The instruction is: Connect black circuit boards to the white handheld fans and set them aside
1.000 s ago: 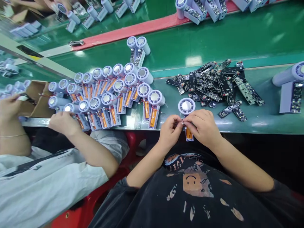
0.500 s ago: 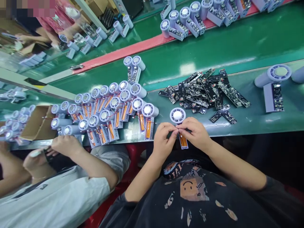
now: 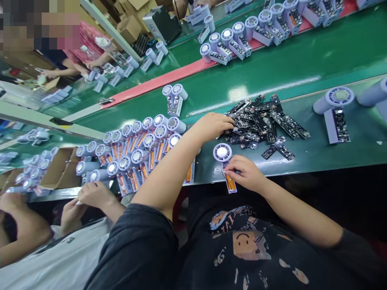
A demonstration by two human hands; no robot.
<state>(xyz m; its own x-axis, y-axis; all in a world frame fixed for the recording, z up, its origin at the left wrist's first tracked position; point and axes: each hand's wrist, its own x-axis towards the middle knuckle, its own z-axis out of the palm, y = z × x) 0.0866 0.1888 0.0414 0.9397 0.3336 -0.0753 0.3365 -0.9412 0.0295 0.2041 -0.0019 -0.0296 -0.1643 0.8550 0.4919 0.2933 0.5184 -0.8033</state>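
Note:
My left hand (image 3: 214,128) reaches over the left edge of a heap of black circuit boards (image 3: 258,121), fingers bent down onto it; what they touch is hidden. Below, a lilac fan unit (image 3: 222,152) lies at the table's front edge, its round head up and its handle toward me, with an orange part (image 3: 230,184) and thin wires showing. My right hand (image 3: 243,172) pinches a wire with a small white end beside the handle.
Many lilac fans (image 3: 137,156) stand in rows on the left, by a cardboard box (image 3: 60,168). Another person's hands (image 3: 96,195) are at the left front. A fan with a board (image 3: 337,96) stands right. More fans (image 3: 226,36) line the red strip behind.
My left hand has left the fan and moved up to the board heap, its forearm now across the front fans. My right hand stays at the fan. The camera view has shifted slightly.

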